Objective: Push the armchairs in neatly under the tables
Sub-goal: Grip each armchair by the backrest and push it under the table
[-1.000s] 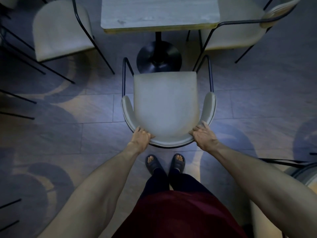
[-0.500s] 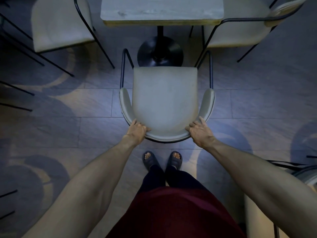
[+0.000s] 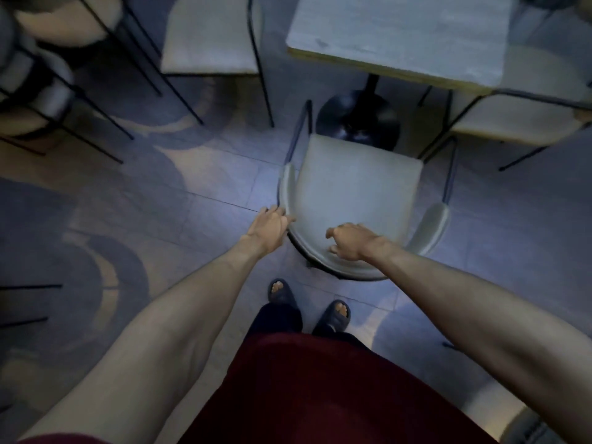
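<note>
A pale armchair (image 3: 358, 187) with black metal legs faces the grey-topped table (image 3: 400, 36); its seat front reaches the table's black round base (image 3: 358, 120), and most of the seat sits outside the tabletop's edge. My left hand (image 3: 269, 227) lies flat against the left end of the curved backrest, fingers loose and not wrapped around it. My right hand (image 3: 349, 240) hovers over the rear of the seat just inside the backrest, fingers half curled, holding nothing.
A second pale chair (image 3: 208, 36) stands left of the table and a third (image 3: 512, 116) at its right side. More chairs with thin black legs (image 3: 48, 75) crowd the far left. My sandalled feet (image 3: 307, 302) stand on tiled floor behind the armchair.
Both hands gripped the backrest and slid the armchair toward the table; now the right hand has come off the rim, the left has loosened, and my view has swung left.
</note>
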